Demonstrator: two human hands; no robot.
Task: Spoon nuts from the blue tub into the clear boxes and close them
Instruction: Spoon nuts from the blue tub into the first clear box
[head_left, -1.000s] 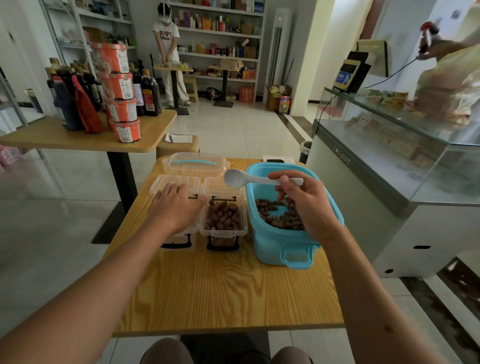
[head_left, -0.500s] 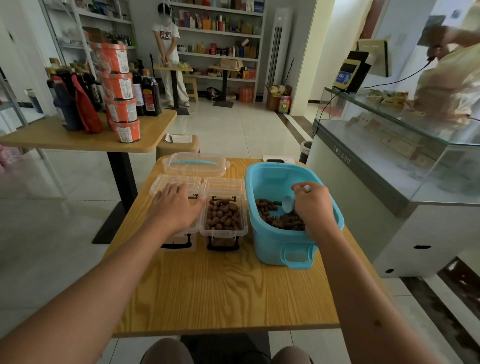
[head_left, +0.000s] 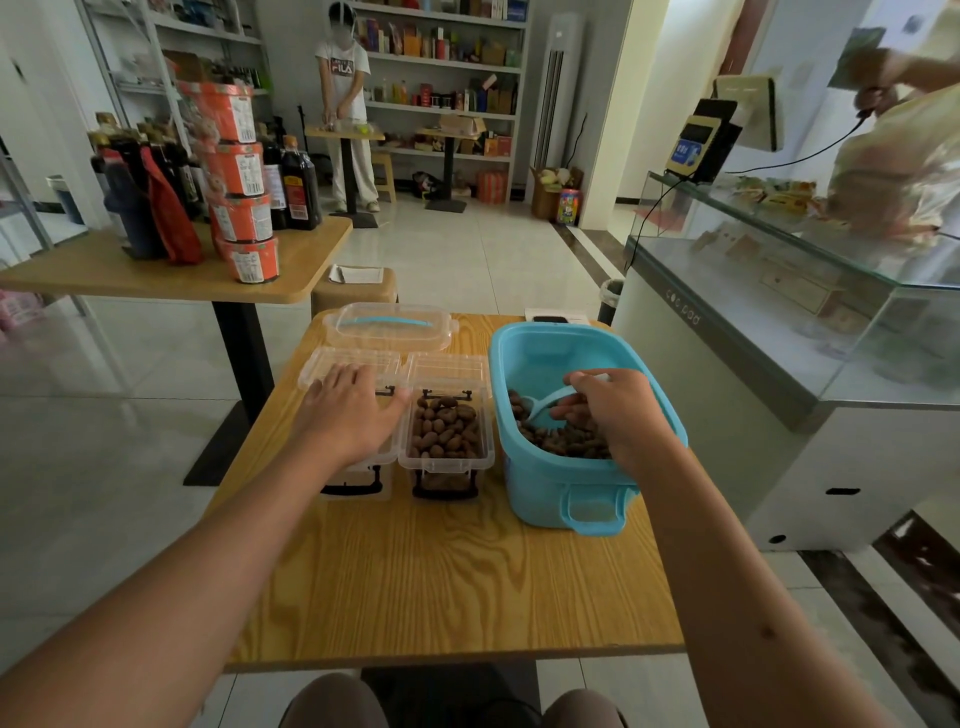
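Spoon in the tub, one box full of nuts.

We see the right hand (head_left: 615, 415), fingers pinched on the spoon (head_left: 545, 404), inside the blue tub (head_left: 550, 483) among nuts (head_left: 571, 444); the spoon's long axis runs left-right, bowl pointing left. The left hand (head_left: 353, 410) lies flat, fingers spread, over the left box (head_left: 358, 480), hiding its contents. The right box (head_left: 445, 431) holds nuts, lid open. A clear lid (head_left: 389, 327) lies behind on the table (head_left: 441, 582).

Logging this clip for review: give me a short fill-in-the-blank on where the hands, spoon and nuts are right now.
1. The right hand holds the spoon inside the ____ tub.
2. The left hand lies flat on the ____ of the two clear boxes.
3. The open box beside it holds ____.
4. The tub's lid lies on the table, ____ the boxes.

Missing words: blue; left; nuts; behind
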